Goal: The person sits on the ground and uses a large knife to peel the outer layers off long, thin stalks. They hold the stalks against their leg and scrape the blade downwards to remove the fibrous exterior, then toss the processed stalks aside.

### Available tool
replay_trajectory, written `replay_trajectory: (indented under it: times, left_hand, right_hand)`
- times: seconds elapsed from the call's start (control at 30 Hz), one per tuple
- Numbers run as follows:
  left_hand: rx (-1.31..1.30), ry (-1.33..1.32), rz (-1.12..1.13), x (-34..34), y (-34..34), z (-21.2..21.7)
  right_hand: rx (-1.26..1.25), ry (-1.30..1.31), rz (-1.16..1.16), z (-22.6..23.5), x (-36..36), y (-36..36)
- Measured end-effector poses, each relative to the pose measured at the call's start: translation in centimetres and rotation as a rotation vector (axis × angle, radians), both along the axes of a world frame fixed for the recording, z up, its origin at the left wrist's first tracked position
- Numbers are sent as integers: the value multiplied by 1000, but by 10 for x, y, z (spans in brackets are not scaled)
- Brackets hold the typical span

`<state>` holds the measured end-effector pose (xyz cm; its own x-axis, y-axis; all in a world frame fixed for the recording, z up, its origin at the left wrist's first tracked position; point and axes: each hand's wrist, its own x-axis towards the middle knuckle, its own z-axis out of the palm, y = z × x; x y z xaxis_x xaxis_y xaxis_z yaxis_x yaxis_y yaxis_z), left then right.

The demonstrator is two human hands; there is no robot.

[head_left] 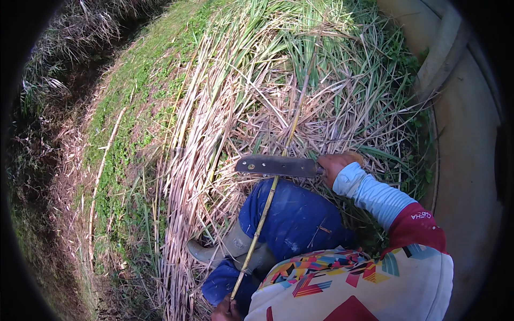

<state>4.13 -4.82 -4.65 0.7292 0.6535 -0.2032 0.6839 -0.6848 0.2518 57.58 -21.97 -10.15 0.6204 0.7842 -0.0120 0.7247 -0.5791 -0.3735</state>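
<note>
My right hand is closed round the handle of a broad, dark-bladed machete. Its blade lies level across a long, thin, yellow-green jointed cane stalk, covering a short stretch of it; whether the edge touches the stalk I cannot tell. At the bottom of the view, my left hand grips the stalk's near end, partly cut off by the frame's dark rim. From there the cane slants up past my blue-trousered knee and on over the heap of leaves.
Dry and green cane leaves cover the ground ahead, with more long stalks along their left side. Grass and a loose pale stick lie farther left. A curved tan surface borders the right. My boots are beside the cane.
</note>
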Motion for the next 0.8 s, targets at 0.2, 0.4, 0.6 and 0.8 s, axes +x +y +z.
replay_trajectory:
  times: [0.2,0.4,0.6,0.8]
  left_hand:
    - [-155,77,89,13,0,27]
    - [39,-100,88,-4,-5,17]
    - [178,-69,87,-48,-19,-39]
    - [282,-247,14,-58,-23,-40]
  right_hand:
    - [-42,29,-96,-37,11,9]
    - [-58,121,-498,1,63,-10]
    - [82,-20,65,23,-22,-10]
    - [-26,-109,79,-16,-4,-4]
